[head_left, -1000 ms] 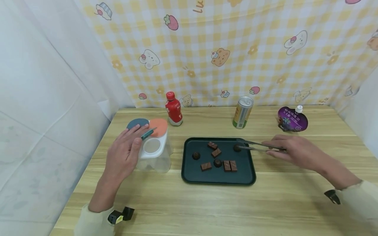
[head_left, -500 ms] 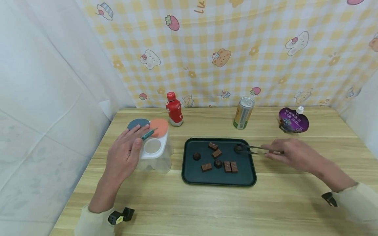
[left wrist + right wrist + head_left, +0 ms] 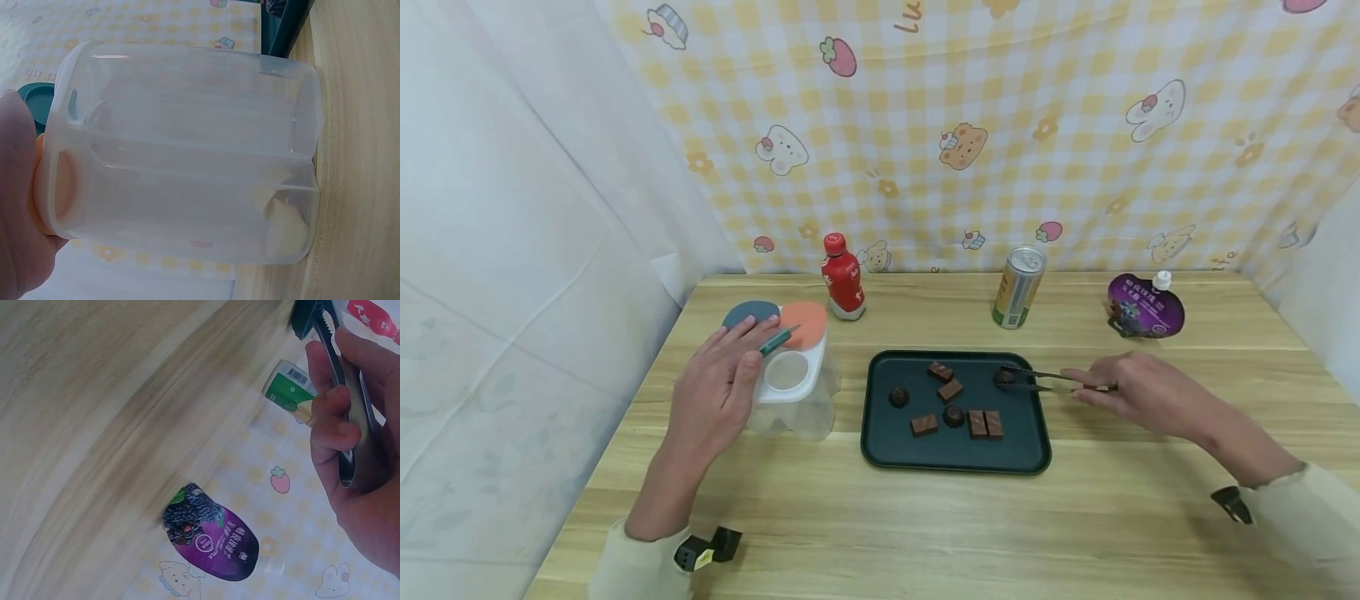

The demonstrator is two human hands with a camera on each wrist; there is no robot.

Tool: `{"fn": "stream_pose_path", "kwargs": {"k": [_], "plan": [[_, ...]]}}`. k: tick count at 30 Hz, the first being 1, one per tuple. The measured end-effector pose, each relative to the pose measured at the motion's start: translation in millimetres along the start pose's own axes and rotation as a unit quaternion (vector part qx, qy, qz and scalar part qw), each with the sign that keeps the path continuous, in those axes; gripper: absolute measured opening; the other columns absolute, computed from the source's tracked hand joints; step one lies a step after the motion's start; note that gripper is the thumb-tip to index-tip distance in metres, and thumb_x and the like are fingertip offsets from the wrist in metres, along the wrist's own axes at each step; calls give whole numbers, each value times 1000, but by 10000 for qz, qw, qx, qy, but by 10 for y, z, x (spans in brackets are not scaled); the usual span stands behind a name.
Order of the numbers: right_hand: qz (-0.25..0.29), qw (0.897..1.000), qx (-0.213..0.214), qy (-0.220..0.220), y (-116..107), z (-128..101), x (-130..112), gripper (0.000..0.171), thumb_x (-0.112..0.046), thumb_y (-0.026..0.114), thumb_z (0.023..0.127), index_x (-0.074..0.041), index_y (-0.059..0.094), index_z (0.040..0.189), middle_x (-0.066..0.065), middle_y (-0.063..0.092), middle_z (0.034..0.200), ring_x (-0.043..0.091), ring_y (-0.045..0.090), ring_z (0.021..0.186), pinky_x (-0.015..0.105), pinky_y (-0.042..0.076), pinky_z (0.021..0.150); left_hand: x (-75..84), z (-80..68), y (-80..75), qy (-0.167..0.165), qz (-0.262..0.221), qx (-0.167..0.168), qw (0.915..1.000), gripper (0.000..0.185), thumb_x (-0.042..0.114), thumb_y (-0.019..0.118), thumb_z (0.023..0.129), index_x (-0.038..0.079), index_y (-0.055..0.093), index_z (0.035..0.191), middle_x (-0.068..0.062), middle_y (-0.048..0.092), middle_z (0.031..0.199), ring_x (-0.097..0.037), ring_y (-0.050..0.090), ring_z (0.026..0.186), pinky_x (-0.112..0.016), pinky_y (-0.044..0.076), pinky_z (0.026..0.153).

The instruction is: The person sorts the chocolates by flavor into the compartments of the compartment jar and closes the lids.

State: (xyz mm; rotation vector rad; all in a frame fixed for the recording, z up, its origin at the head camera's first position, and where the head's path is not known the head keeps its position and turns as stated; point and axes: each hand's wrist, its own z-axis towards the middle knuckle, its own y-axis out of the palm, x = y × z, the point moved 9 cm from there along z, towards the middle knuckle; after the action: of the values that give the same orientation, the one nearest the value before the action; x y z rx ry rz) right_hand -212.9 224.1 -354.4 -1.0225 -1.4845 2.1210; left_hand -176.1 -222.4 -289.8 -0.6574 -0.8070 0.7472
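Nothing moved over so far, by the looks of it: the clear plastic jar [image 3: 793,392] under the flat, relaxed left hand [image 3: 715,396] looks empty. Right hand [image 3: 1138,392] pinches metal tongs [image 3: 1037,379], tips at a round chocolate [image 3: 1002,377] on the dark green tray [image 3: 887,446].

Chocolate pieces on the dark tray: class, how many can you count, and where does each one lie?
8. Rectangular: two at top centre, one lower left, two side by side lower right. Round: left, centre, and one between the tongs' tips.
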Motion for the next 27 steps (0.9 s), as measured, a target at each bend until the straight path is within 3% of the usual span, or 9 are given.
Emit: {"fn": "stream_pose_path", "kwargs": {"k": [10,15,20,25,27], "plan": [[-301,9974,376,-536,-74,27,-95,20,-9,82,86,-6,82,106,-1,78,93,-11,55,65,18,47,54,2,-9,-11,8,-19,31,10000,46,31,38,113,6,63,142,-7,62,142,-35,50,138,-53,28,119],[-406,9931,793,-762,-213,73,-175,25,-6,84,83,-4,82,107,-17,66,75,-11,39,55,12,35,48,7,-14,-13,35,-4,54,10000,46,32,38,113,7,63,142,-7,62,142,-34,51,138,-54,29,119],[-4,9934,892,-722,-339,174,-281,27,-4,81,87,-4,80,114,-20,62,75,-8,36,53,12,33,47,15,3,-6,51,-29,57,10000,47,32,38,113,7,63,142,-6,61,143,-34,50,138,-52,28,120],[526,9887,1016,-966,-398,356,-512,32,0,77,90,-3,76,121,-19,52,70,-5,35,54,13,33,49,12,8,-3,42,-13,32,10000,47,32,37,113,6,63,143,-7,61,143,-35,50,138,-51,28,120],[706,9859,1073,-1077,-391,469,-633,32,0,76,90,-2,76,122,-15,61,74,-4,44,57,13,36,51,3,4,-14,12,5,45,10000,47,32,37,113,6,62,143,-8,61,143,-35,50,138,-51,28,120]]}}
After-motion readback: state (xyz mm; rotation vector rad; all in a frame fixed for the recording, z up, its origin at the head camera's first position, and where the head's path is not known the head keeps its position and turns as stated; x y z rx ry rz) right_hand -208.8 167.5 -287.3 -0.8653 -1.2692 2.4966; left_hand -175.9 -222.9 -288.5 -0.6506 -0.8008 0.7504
